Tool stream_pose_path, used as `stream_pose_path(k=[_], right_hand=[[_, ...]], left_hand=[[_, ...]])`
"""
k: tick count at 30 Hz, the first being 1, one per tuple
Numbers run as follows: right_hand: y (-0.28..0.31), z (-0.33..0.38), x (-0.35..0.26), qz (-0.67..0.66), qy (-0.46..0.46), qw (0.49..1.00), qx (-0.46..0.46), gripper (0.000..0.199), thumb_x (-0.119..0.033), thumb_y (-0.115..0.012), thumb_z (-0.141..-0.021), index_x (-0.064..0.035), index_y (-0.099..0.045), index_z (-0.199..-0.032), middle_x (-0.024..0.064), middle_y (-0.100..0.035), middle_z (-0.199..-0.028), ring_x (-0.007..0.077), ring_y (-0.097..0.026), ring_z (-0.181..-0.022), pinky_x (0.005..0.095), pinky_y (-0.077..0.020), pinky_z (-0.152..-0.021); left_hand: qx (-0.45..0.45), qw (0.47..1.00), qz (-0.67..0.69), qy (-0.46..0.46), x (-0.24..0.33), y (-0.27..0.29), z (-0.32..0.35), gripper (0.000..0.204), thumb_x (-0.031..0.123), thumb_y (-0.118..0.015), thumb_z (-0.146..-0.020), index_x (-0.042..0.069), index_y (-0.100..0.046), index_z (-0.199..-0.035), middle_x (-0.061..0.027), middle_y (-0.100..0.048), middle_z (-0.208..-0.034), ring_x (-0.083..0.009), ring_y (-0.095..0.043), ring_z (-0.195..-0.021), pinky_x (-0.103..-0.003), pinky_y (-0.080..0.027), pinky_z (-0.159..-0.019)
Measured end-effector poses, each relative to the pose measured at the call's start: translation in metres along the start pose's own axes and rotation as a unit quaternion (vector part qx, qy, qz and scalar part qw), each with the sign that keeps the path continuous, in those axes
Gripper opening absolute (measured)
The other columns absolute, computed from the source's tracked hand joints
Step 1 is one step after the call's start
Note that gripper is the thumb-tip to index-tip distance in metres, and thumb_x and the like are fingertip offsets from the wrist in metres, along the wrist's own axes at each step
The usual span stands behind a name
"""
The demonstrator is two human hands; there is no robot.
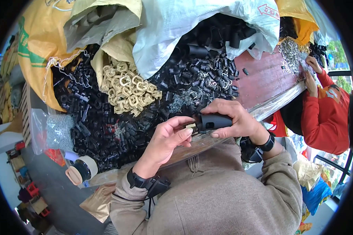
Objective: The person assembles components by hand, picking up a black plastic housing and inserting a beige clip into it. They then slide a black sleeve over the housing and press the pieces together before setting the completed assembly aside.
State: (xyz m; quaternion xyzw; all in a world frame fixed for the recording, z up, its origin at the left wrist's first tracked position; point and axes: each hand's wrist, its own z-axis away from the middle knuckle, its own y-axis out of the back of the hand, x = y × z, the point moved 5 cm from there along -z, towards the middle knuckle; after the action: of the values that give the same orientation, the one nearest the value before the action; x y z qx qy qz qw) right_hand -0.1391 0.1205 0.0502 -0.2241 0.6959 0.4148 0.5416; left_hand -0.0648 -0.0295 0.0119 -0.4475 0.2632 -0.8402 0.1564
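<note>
My right hand [241, 116] is closed around a smooth black plastic cylindrical housing [216, 122] with a small rectangular opening in its side. My left hand [166, 137] pinches a small black part with a cream piece [191, 127] on it, at the left end of the housing. The two parts meet or nearly touch; fingers hide the exact join. Both hands are above the table's front edge, close to my body. Just beyond them lies a heap of small black plastic parts [208, 74], mixed with light metal bits.
Cream plastic frames [131, 92] spill from a sack. A clear bag of tiny silvery pieces [60, 127] and a tape roll [82, 170] sit at the left edge. A white sack [161, 43] holds larger black housings. At the right, a person in red [325, 113] handles metal parts.
</note>
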Motion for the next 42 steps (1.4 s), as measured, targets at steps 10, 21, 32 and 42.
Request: stream_pose_path(k=[10,21,32,42], right_hand=[[-0.016,-0.002,-0.002,-0.032,-0.028,0.998,-0.037,0.047,-0.013,-0.069,-0.063,0.002,-0.052,-0.105,0.013,-0.054,-0.095,0.0256,-0.053,-0.088,0.0323,-0.0414,-0.077],[-0.039,0.007,0.019,-0.113,-0.099,0.988,-0.019,0.049,-0.015,-0.067,-0.066,0.0006,-0.05,-0.109,0.0121,-0.051,-0.1,0.0238,-0.05,-0.094,0.0335,-0.0374,-0.084],[-0.033,0.001,0.006,-0.075,0.061,0.992,-0.078,0.078,-0.035,-0.067,-0.067,-0.0016,-0.03,-0.127,0.0174,-0.039,-0.123,0.0326,-0.036,-0.115,0.0419,-0.0279,-0.095],[-0.034,0.01,0.0,-0.036,0.079,0.995,-0.046,0.059,-0.035,-0.06,-0.067,0.0022,-0.047,-0.111,0.0182,-0.051,-0.106,0.0325,-0.049,-0.097,0.0401,-0.0381,-0.085]], left_hand=[[0.034,0.996,-0.07,-0.036,-0.005,0.009,-0.001,0.028,0.009,-0.063,-0.076,-0.002,-0.053,-0.1,-0.0038,-0.057,-0.078,-0.0065,-0.053,-0.062,-0.019,-0.046,-0.057],[0.03,0.997,-0.076,0.007,-0.015,0.012,-0.006,0.024,0.011,-0.061,-0.078,-0.002,-0.054,-0.097,-0.008,-0.06,-0.083,-0.0113,-0.058,-0.068,-0.021,-0.048,-0.061],[0.029,0.998,-0.034,0.044,-0.018,0.01,-0.011,0.035,0.012,-0.063,-0.076,0.0,-0.048,-0.105,-0.0067,-0.059,-0.083,-0.0124,-0.059,-0.068,-0.021,-0.049,-0.059],[0.002,0.996,-0.002,0.086,-0.024,-0.001,-0.006,0.044,0.013,-0.063,-0.077,0.0,-0.041,-0.113,-0.0082,-0.059,-0.087,-0.0127,-0.058,-0.075,-0.023,-0.048,-0.064]])
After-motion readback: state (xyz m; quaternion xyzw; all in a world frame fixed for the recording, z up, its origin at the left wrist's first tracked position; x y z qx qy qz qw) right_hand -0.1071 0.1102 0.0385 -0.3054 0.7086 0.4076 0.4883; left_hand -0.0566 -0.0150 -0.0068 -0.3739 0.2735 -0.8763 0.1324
